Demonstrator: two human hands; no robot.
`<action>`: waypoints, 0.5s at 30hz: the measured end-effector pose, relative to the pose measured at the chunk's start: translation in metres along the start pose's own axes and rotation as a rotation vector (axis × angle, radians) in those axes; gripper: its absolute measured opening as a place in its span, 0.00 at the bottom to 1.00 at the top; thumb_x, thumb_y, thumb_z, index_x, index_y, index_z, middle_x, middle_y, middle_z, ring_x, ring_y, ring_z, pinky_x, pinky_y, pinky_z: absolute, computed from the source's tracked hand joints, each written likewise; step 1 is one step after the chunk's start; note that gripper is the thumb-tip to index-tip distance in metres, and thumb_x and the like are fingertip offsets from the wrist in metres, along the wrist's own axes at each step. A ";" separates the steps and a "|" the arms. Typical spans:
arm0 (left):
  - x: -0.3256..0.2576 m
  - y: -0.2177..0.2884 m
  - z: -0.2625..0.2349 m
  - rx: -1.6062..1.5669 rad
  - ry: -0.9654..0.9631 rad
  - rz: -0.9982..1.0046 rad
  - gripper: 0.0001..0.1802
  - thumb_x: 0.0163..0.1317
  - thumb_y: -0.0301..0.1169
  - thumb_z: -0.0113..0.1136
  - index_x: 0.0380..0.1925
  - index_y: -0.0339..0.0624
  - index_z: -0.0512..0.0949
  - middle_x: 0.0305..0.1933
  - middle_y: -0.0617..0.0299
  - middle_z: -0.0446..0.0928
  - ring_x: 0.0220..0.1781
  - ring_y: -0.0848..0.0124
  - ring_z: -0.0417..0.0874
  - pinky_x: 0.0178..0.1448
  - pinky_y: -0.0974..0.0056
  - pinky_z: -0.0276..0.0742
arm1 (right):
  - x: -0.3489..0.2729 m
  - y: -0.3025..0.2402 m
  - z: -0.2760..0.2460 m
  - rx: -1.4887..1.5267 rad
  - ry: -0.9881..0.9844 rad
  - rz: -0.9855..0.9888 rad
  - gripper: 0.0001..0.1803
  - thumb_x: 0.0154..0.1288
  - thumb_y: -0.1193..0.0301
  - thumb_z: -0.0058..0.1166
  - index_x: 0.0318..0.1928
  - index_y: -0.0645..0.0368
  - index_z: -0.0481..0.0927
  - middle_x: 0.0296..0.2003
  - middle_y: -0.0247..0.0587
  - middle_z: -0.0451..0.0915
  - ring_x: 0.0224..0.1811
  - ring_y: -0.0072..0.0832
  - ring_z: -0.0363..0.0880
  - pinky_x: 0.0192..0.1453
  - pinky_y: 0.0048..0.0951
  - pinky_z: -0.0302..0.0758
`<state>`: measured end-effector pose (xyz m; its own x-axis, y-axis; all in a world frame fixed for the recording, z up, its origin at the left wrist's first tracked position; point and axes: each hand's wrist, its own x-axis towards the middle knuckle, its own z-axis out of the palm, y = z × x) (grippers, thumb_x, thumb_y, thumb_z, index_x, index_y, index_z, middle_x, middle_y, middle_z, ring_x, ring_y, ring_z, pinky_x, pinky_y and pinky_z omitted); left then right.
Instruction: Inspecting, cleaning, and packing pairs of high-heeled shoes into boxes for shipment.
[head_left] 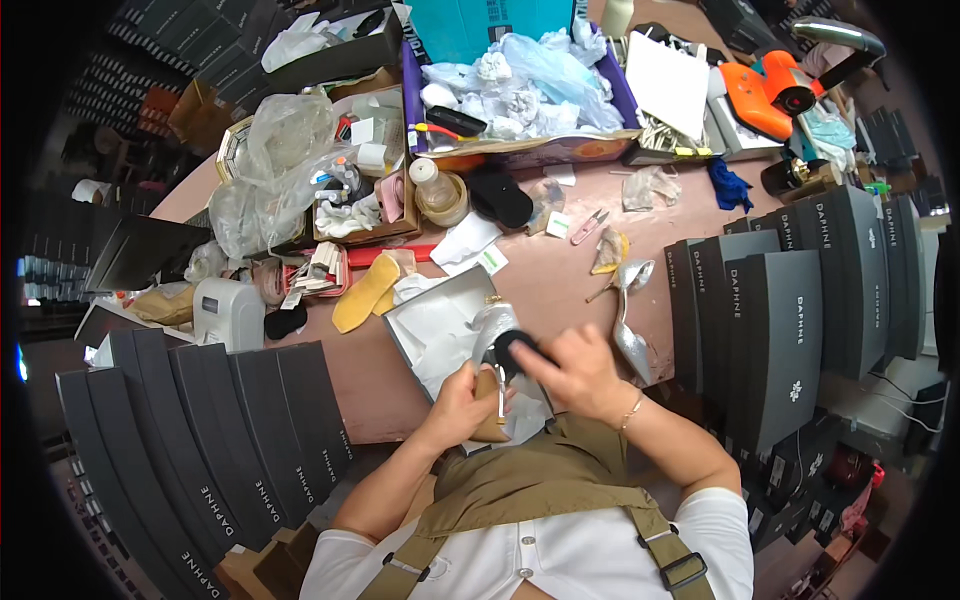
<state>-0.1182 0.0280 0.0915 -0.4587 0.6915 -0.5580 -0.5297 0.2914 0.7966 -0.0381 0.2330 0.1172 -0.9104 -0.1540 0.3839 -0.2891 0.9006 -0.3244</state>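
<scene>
My left hand (462, 404) is closed around a silver high-heeled shoe (492, 322) with a tan sole. The shoe is held over an open grey shoebox (484, 282) lined with white paper. My right hand (582, 372), slightly blurred, presses a round black pad (512, 352) against the shoe with its fingers. The pad covers part of the shoe. Right of my hands, a second silver high-heeled shoe (632, 335) lies on the pink table. Left of the box lie yellow insoles (362, 295).
Dark shoeboxes stand in rows at the left (190, 430) and right (775, 340). At the back are a purple bin (412, 92) of crumpled tissue and an orange tool (757, 100). Pink thread snips (588, 228), a bottle (432, 188) and a blue cloth (730, 186) are on the table.
</scene>
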 end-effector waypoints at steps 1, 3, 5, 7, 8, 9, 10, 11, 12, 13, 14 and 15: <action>-0.004 0.003 0.002 -0.030 0.012 0.026 0.16 0.61 0.26 0.62 0.43 0.35 0.67 0.36 0.62 0.75 0.33 0.76 0.79 0.38 0.68 0.78 | -0.007 0.008 0.000 -0.132 -0.074 0.124 0.25 0.52 0.71 0.52 0.54 0.51 0.77 0.30 0.33 0.71 0.31 0.29 0.69 0.36 0.35 0.59; -0.015 0.015 -0.001 -0.073 0.024 0.055 0.15 0.61 0.25 0.62 0.43 0.35 0.67 0.36 0.62 0.75 0.33 0.75 0.80 0.38 0.67 0.79 | -0.032 0.013 0.003 -0.062 -0.069 0.217 0.27 0.50 0.72 0.54 0.56 0.51 0.76 0.30 0.34 0.71 0.31 0.29 0.69 0.37 0.35 0.60; -0.019 0.004 -0.002 -0.053 0.042 0.066 0.15 0.60 0.23 0.61 0.45 0.34 0.68 0.36 0.61 0.75 0.33 0.73 0.80 0.39 0.66 0.79 | 0.011 -0.021 -0.035 0.053 0.176 0.198 0.26 0.51 0.72 0.54 0.55 0.50 0.77 0.29 0.33 0.70 0.31 0.31 0.70 0.38 0.33 0.61; -0.009 0.003 0.001 0.004 -0.035 0.157 0.16 0.60 0.23 0.61 0.46 0.34 0.68 0.36 0.60 0.74 0.34 0.72 0.80 0.39 0.66 0.80 | 0.009 -0.051 0.012 0.137 0.186 0.129 0.26 0.52 0.72 0.54 0.56 0.50 0.77 0.29 0.31 0.71 0.31 0.30 0.70 0.38 0.33 0.61; -0.008 -0.011 0.000 -0.118 0.008 0.053 0.18 0.59 0.22 0.60 0.48 0.34 0.68 0.36 0.59 0.75 0.35 0.71 0.80 0.37 0.66 0.80 | -0.001 -0.049 0.018 0.068 0.074 0.181 0.25 0.52 0.73 0.53 0.55 0.49 0.77 0.29 0.32 0.72 0.31 0.30 0.71 0.38 0.33 0.62; -0.012 -0.011 -0.001 -0.082 0.045 0.026 0.16 0.59 0.21 0.60 0.46 0.34 0.68 0.36 0.58 0.76 0.33 0.70 0.80 0.35 0.67 0.79 | -0.013 -0.037 0.021 -0.013 -0.045 0.226 0.25 0.53 0.73 0.52 0.54 0.48 0.78 0.30 0.33 0.73 0.32 0.30 0.72 0.38 0.33 0.62; -0.009 -0.012 -0.007 -0.124 0.131 0.047 0.16 0.60 0.21 0.60 0.46 0.34 0.68 0.36 0.58 0.76 0.32 0.70 0.80 0.35 0.67 0.79 | -0.039 -0.016 0.036 -0.113 -0.155 0.280 0.22 0.53 0.72 0.52 0.51 0.47 0.78 0.30 0.36 0.74 0.33 0.30 0.74 0.39 0.34 0.64; -0.009 -0.016 -0.016 -0.159 0.212 0.039 0.15 0.60 0.22 0.60 0.45 0.35 0.68 0.36 0.58 0.76 0.31 0.70 0.80 0.35 0.67 0.79 | -0.054 0.006 0.035 -0.087 -0.227 0.440 0.20 0.53 0.72 0.53 0.49 0.47 0.78 0.32 0.38 0.75 0.35 0.32 0.74 0.39 0.37 0.64; -0.002 -0.016 -0.025 -0.185 0.214 0.008 0.14 0.60 0.22 0.61 0.43 0.35 0.68 0.36 0.58 0.76 0.30 0.70 0.80 0.34 0.67 0.79 | -0.075 0.028 0.036 -0.123 -0.078 0.603 0.22 0.53 0.72 0.53 0.52 0.50 0.76 0.34 0.39 0.76 0.35 0.39 0.76 0.41 0.40 0.65; 0.010 -0.015 -0.035 -0.219 0.222 -0.012 0.12 0.60 0.22 0.61 0.41 0.36 0.69 0.35 0.58 0.77 0.29 0.71 0.80 0.34 0.68 0.79 | -0.081 0.042 0.023 -0.233 -0.002 0.678 0.24 0.55 0.73 0.53 0.56 0.52 0.72 0.36 0.45 0.77 0.34 0.45 0.77 0.39 0.45 0.68; 0.022 -0.036 -0.054 -0.130 0.182 -0.018 0.14 0.59 0.25 0.62 0.43 0.33 0.72 0.37 0.53 0.78 0.33 0.66 0.82 0.36 0.66 0.79 | -0.095 0.061 0.025 -0.276 0.102 0.710 0.27 0.56 0.69 0.55 0.59 0.55 0.70 0.40 0.52 0.78 0.39 0.51 0.78 0.42 0.49 0.72; 0.020 -0.039 -0.060 0.300 0.184 0.096 0.15 0.59 0.26 0.63 0.44 0.32 0.73 0.38 0.51 0.78 0.35 0.64 0.82 0.37 0.65 0.79 | -0.115 0.070 0.043 -0.173 0.082 0.856 0.28 0.55 0.68 0.56 0.59 0.55 0.69 0.42 0.54 0.78 0.41 0.52 0.78 0.44 0.49 0.72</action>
<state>-0.1492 -0.0087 0.0348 -0.6314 0.6027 -0.4880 -0.2574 0.4307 0.8650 0.0340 0.2968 0.0131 -0.7681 0.6267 0.1313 0.5387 0.7434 -0.3965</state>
